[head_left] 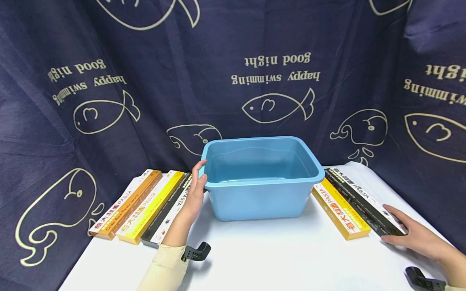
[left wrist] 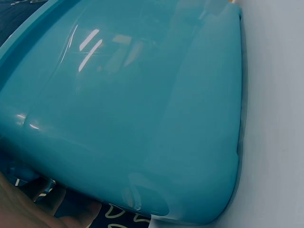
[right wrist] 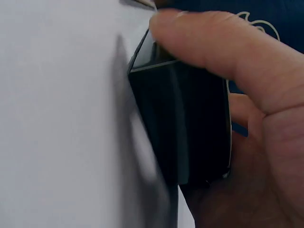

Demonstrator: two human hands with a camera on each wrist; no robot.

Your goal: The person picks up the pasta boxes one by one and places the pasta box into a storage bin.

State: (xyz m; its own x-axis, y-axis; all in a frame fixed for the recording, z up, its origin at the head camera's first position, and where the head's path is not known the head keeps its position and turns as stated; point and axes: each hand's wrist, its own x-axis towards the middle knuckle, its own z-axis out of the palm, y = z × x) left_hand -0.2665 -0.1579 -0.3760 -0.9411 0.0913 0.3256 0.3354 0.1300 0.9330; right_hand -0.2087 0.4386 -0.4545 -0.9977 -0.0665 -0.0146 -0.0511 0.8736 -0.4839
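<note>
A light blue plastic tub (head_left: 256, 202) stands upright in the middle. My left hand (head_left: 194, 192) holds its left rim, fingertips at the edge; in the left wrist view the left hand's fingers (left wrist: 57, 197) lie beside the tub wall (left wrist: 142, 109). My right hand (head_left: 418, 234) grips the near end of a black-and-white pasta box (head_left: 358, 198) at the right, thumb on one side and fingers on the other. Close up in the right wrist view, the box's dark end (right wrist: 185, 123) sits between thumb and fingers. Beside it lies a yellow-orange chicken curry pasta box (head_left: 342, 214).
Left of the tub, three more pasta boxes lie in a row: orange crab roe (head_left: 125, 206), yellow chicken curry (head_left: 151, 206), and black-and-white (head_left: 169, 216), partly behind my left arm. A white table (head_left: 269, 254) lies beneath; a dark blue fish-print curtain (head_left: 204, 81) hangs behind.
</note>
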